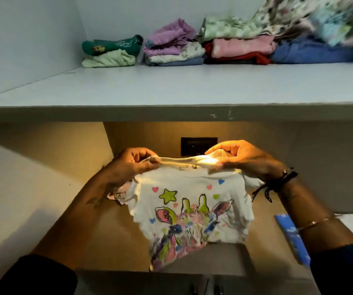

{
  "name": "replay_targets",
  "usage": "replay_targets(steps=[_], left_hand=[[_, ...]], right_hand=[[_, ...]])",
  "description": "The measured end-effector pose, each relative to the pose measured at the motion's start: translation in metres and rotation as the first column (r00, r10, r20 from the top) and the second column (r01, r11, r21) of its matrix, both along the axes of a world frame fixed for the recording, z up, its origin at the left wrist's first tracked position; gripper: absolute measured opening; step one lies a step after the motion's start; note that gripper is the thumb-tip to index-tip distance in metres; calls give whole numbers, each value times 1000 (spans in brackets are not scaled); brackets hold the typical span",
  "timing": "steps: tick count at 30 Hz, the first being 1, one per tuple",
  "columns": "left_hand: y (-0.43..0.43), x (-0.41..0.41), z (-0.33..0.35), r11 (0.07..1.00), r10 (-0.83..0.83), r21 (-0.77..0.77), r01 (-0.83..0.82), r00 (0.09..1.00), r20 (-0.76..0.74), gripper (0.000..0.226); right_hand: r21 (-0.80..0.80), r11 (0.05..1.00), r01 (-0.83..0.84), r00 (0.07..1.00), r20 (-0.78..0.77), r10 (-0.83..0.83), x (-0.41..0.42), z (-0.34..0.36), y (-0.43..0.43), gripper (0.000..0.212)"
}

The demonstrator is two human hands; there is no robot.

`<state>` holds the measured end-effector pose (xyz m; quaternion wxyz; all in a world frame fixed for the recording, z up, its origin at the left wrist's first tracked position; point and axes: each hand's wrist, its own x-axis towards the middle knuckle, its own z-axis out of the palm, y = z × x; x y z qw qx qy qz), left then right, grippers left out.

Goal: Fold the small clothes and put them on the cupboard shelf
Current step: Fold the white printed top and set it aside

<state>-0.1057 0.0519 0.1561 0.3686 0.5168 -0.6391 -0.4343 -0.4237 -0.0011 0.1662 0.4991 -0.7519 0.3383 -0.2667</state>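
Note:
A small white T-shirt [192, 207] with a colourful giraffe print, stars and hearts hangs in the air below the shelf. My left hand [134, 161] pinches its left shoulder and my right hand [243, 157] pinches its right shoulder, stretching the neckline between them. Above, the white cupboard shelf [171, 88] carries folded clothes along its back: a green and pale stack [111, 51], a lilac stack [172, 43], a pink and red stack [239, 48] and a blue one [314, 52].
A floral cloth [294, 15] drapes over the right stacks. Another small pinkish garment [119, 195] lies on the lit wooden surface under my left wrist. A dark wall socket [199, 145] sits behind the hands. A blue packet [290, 235] lies at the right.

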Motion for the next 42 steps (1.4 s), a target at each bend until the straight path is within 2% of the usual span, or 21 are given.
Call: replay_targets(steps=[2,4,7,9,11,12,14,17,20,23,27,31,34,37,39,42], left_hand=[[-3,-7,-7,999,-16,29,15,1000,15,13],[-9,-15,-22,998,33,45,-38,995,98,16],[-14,-29,-46,989,128,43,-144,956,265,23],[-18,-40,-55,979,194,-4,-204,922,336,32],[-21,-53,-57,961,264,-24,-275,889,375,39],[-21,-61,-58,949,290,17,-315,891,349,39],[-17,-77,-57,924,292,193,-329,936,199,33],[-8,-100,-57,906,213,383,-179,976,-49,26],[-4,-114,-59,906,161,414,-90,977,-138,33],[-2,-120,-61,914,134,403,-57,977,-165,41],[2,-122,-61,924,48,382,18,986,-162,37],[5,-116,-60,921,-67,368,126,983,-168,22],[3,-101,-56,888,-181,382,254,959,-217,21],[2,-91,-55,844,-246,412,344,930,-273,22],[1,-92,-57,817,-274,433,380,918,-288,13],[-2,-99,-60,832,-248,432,347,930,-270,11]], right_hand=[[81,996,-48,990,-126,58,-19,-4,0,47],[102,995,-11,979,-203,31,-30,-15,-4,46],[-71,967,245,913,-318,-255,-39,-40,-11,25],[-141,904,404,859,-281,-428,-41,-57,-14,30],[-181,838,515,808,-224,-545,-36,-67,-13,44],[-210,804,556,776,-214,-593,-30,-71,-11,50],[-272,748,606,714,-230,-662,-16,-74,-5,56],[-323,697,641,663,-226,-714,7,-77,10,59],[-264,725,637,719,-135,-681,30,-74,29,57],[-228,802,552,809,-85,-581,42,-71,47,49],[-5,897,442,897,-5,-442,43,-73,62,37],[214,908,361,924,50,-379,31,-73,58,30],[337,881,332,921,84,-379,19,-72,51,31],[358,879,315,927,82,-366,18,-73,50,26],[329,891,313,929,87,-359,25,-76,53,27],[229,916,328,934,65,-351,35,-81,57,35]])
